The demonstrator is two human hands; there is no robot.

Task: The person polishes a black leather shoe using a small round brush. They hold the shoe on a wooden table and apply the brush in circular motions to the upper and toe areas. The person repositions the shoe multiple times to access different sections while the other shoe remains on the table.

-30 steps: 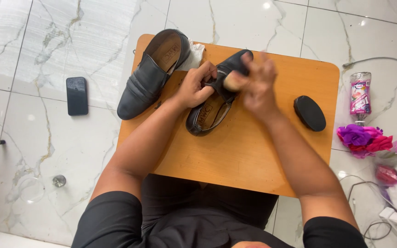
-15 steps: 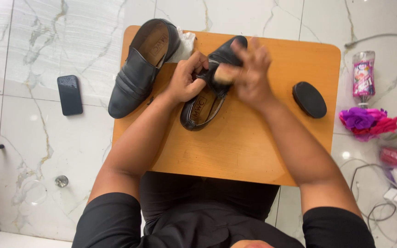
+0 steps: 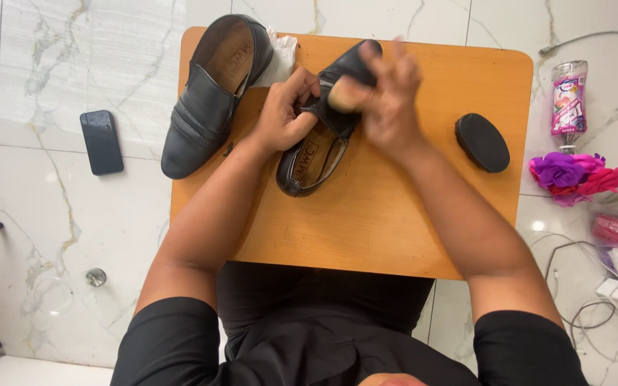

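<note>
Shifted slightly since half a second ago, the right hand [image 3: 388, 96] now sits blurred over the toe end of a black slip-on shoe [image 3: 323, 136], its fingers raised and loosely spread while a small pale pad [image 3: 342, 94] is pressed beneath them against the leather. What exactly the pad is cannot be told through the blur. The left hand [image 3: 284, 114] pinches the shoe's upper edge near the opening, thumb and fingers closed on the leather, holding the shoe tilted on the orange wooden desk [image 3: 366, 229] at about its middle. A second black shoe [image 3: 212, 93] lies at the desk's far left corner, its heel hanging past the edge, well clear of the left hand and much where it lay before. A crumpled white cloth [image 3: 280, 57] rests just beside that shoe's opening. A black oval brush [image 3: 482, 141] sits on the desk to the right, apart from the right hand. On the marble floor [image 3: 59, 64], a dark phone [image 3: 101, 141] lies left of the desk; a clear bottle [image 3: 569, 96] and purple and pink artificial flowers [image 3: 570, 173] lie to the right.
</note>
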